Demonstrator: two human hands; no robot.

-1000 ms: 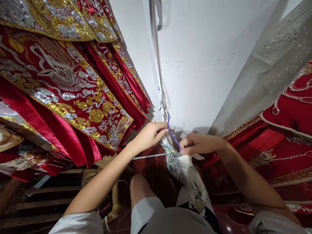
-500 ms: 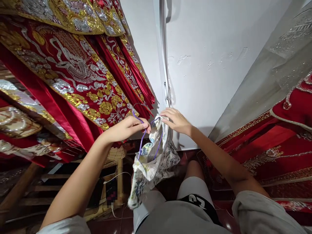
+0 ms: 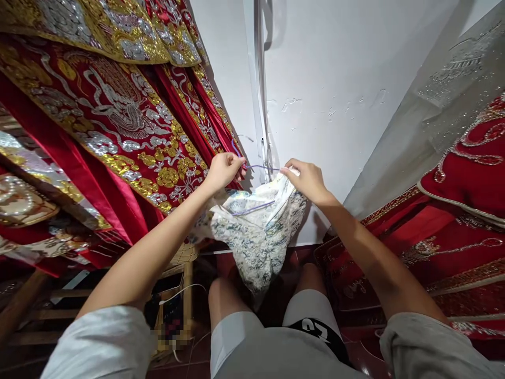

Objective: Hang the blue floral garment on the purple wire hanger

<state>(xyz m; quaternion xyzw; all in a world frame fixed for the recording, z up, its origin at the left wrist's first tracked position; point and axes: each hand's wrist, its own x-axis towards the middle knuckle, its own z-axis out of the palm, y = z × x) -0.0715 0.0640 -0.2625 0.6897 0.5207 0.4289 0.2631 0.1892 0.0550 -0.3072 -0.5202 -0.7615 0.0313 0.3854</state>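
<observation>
A pale garment with a blue-green floral print [image 3: 258, 239] hangs in front of me on a thin purple clothes hanger [image 3: 260, 167]. My left hand [image 3: 225, 169] pinches the hanger near its hook, which sticks up above the fingers. At the hanger's right end, my right hand [image 3: 305, 178] is closed on the garment's upper edge, with the fabric spread downward. Another purple stretch of the hanger shows across the neckline. The garment's lower tip droops between my knees. How the fabric sits on the hanger's left side is partly hidden by my left wrist.
Red costumes embroidered in gold and silver [image 3: 130, 116] hang at left. More red beaded clothing [image 3: 457, 221] and sheer glittery fabric [image 3: 445, 95] hang at right. A white wall [image 3: 315, 105] stands ahead. A wooden stool [image 3: 188, 284] with a cable and a dark device is at lower left.
Both hands have risen and moved apart. The garment has swung from bunched and sideways to spread out facing me, and the hanger has turned more level.
</observation>
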